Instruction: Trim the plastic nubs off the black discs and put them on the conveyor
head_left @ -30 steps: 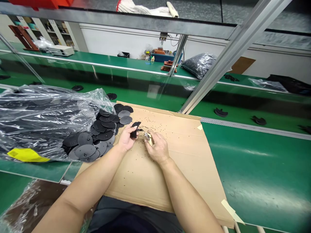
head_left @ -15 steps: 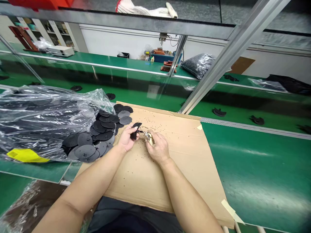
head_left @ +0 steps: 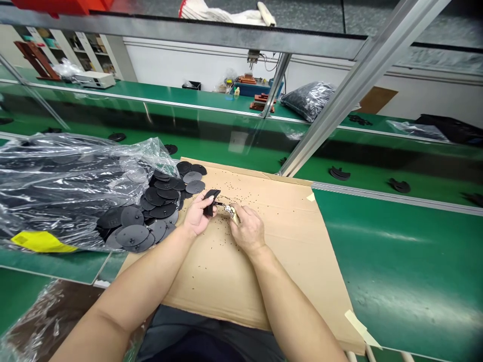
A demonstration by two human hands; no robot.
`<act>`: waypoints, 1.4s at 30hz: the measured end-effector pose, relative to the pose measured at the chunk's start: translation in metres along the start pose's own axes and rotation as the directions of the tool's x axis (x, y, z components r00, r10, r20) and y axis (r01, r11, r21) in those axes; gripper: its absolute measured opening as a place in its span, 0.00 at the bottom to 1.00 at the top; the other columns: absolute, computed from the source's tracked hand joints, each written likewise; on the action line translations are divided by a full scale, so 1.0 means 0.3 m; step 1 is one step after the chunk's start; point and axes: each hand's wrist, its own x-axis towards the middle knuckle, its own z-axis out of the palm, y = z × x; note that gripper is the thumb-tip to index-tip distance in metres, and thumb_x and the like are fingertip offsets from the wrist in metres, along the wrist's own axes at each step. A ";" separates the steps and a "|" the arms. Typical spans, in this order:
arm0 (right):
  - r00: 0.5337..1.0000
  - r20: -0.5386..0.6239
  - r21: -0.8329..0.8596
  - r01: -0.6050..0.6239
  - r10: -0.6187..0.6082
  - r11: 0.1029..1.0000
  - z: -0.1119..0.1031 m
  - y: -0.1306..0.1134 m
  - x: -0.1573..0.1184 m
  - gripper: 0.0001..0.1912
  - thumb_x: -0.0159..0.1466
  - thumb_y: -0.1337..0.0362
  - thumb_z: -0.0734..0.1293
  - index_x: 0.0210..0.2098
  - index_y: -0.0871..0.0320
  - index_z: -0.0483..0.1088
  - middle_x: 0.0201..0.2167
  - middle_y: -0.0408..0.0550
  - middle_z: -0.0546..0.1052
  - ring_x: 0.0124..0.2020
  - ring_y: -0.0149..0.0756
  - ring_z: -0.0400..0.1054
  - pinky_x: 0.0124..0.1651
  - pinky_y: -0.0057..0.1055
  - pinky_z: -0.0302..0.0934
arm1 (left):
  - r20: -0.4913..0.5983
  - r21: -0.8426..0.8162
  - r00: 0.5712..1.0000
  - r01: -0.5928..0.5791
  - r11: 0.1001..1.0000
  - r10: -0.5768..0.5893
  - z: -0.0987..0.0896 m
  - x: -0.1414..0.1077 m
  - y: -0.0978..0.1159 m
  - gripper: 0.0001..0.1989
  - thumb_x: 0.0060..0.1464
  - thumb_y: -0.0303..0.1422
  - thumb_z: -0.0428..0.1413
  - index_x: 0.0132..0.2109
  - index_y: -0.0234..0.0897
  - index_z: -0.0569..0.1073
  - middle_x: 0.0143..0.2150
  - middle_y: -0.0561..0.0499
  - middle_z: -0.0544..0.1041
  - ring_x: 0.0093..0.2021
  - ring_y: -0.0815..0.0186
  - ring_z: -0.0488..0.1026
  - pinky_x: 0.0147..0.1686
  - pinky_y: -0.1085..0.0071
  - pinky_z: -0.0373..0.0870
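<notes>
My left hand (head_left: 196,216) is closed on a black plastic disc (head_left: 210,205), tilted up on edge above the cardboard sheet (head_left: 287,261). In my right hand (head_left: 248,229) are cutting pliers (head_left: 233,213) with pale handles, their metal jaws pointing left at the disc. The jaws meet the disc's near face or a small stub on it; I cannot tell exactly where. Tiny dark clippings are strewn over the cardboard around both hands. Left of my left hand lies a heap of black and grey discs (head_left: 162,196), spilling from a clear plastic bag (head_left: 68,186).
A slanting metal post (head_left: 328,95) rises behind the cardboard at right. Curved black parts (head_left: 339,173) lie on the green conveyor (head_left: 234,138) beyond. A white glove (head_left: 215,12) rests on the shelf overhead. Masking tape (head_left: 360,327) holds the cardboard's near right corner.
My right hand with the pliers has shifted very slightly right. My left hand still holds the disc in nearly the same place.
</notes>
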 end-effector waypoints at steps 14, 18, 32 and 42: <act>0.983 0.086 0.077 -0.170 0.163 0.983 0.001 -0.005 0.001 0.18 0.58 0.68 0.61 0.47 0.53 0.72 0.35 0.46 0.77 0.35 0.38 0.70 0.38 0.30 0.62 | -0.047 0.012 0.996 -0.080 0.997 0.080 -0.002 0.011 -0.012 0.22 0.42 0.26 0.64 0.44 0.38 0.65 0.31 0.54 0.71 0.24 0.70 0.70 0.23 0.74 0.67; 0.977 0.022 0.156 -0.211 0.210 0.965 0.003 -0.003 0.001 0.17 0.58 0.67 0.62 0.46 0.54 0.72 0.34 0.46 0.77 0.37 0.39 0.70 0.40 0.31 0.64 | -0.075 0.052 0.986 -0.145 0.988 0.149 0.000 0.009 -0.010 0.27 0.40 0.27 0.66 0.48 0.41 0.64 0.33 0.55 0.72 0.24 0.71 0.71 0.24 0.72 0.69; 0.968 -0.010 0.288 -0.236 0.250 0.928 0.003 -0.005 0.005 0.15 0.57 0.64 0.63 0.43 0.55 0.73 0.36 0.47 0.77 0.39 0.40 0.70 0.43 0.34 0.64 | 0.007 0.021 0.996 -0.089 0.996 0.088 -0.010 0.016 -0.009 0.23 0.38 0.31 0.69 0.42 0.37 0.69 0.34 0.53 0.75 0.28 0.71 0.72 0.22 0.76 0.66; 0.980 0.019 0.230 -0.199 0.200 0.953 0.000 -0.012 0.001 0.15 0.58 0.64 0.63 0.44 0.56 0.72 0.34 0.48 0.76 0.37 0.39 0.69 0.44 0.33 0.64 | -0.067 -0.070 0.998 -0.007 0.998 0.003 -0.018 0.019 0.005 0.17 0.42 0.31 0.66 0.37 0.37 0.67 0.24 0.59 0.67 0.17 0.77 0.59 0.13 0.80 0.49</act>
